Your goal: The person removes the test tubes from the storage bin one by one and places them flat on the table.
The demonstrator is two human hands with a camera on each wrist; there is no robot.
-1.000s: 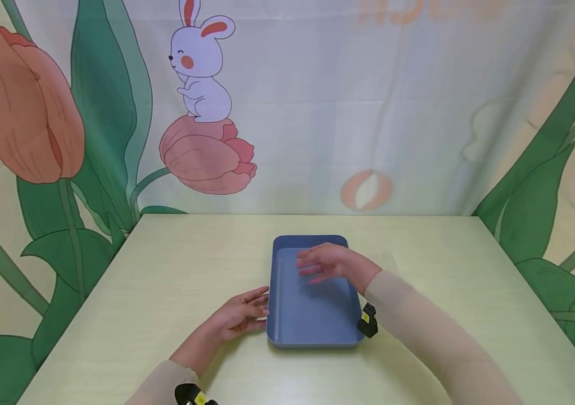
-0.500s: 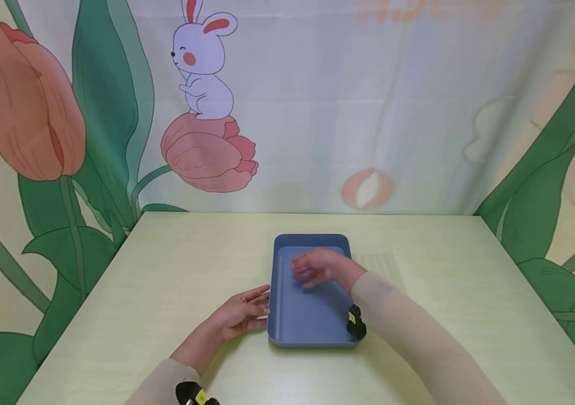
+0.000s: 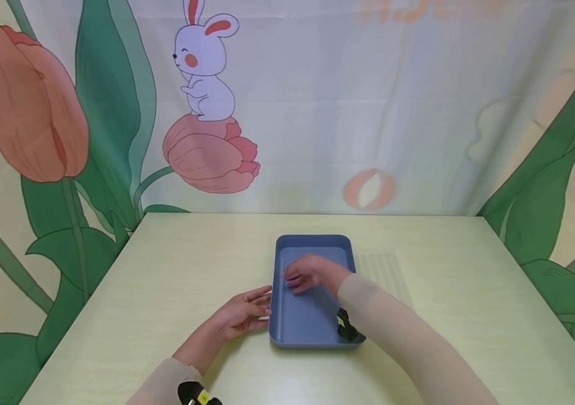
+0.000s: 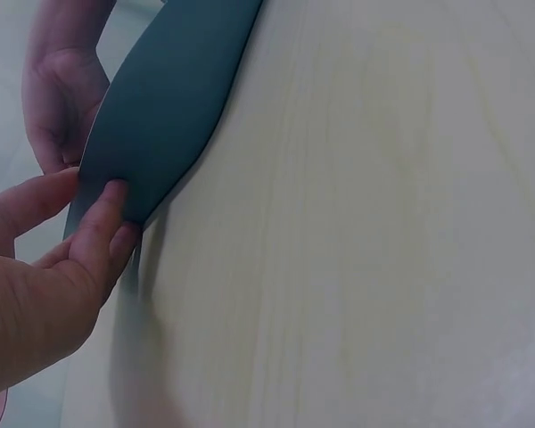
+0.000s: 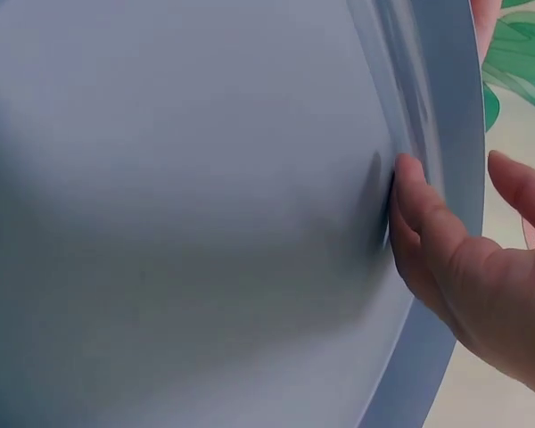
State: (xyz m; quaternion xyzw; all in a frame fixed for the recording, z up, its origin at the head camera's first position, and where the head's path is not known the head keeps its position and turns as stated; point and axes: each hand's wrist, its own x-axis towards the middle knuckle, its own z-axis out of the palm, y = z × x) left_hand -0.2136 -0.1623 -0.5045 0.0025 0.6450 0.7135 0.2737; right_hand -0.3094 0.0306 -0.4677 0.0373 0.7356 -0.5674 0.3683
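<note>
A blue rectangular tray [image 3: 312,343] lies on the table, its long sides running away from me. My left hand [image 3: 239,315] is at the tray's left side; in the left wrist view its fingertips touch the outer wall [image 4: 178,98] near a corner. Over the tray, my right hand [image 3: 315,273] reaches in from the right, fingers loosely bent and holding nothing. In the right wrist view its fingertips [image 5: 408,168] are at the inner edge of the left wall, beside a shiny band. Nothing lies in the visible part of the tray.
The pale wooden table [image 3: 206,253] extends around the tray. A faint striped patch [image 3: 383,275], perhaps a reflection, shows to the tray's right. Behind stands a printed curtain [image 3: 307,112] with a rabbit and tulips. Each wrist carries a small black device [image 3: 346,326].
My right hand has moved left and slightly toward me across the tray, nearing its left wall. The left hand and the tray stay nearly in place.
</note>
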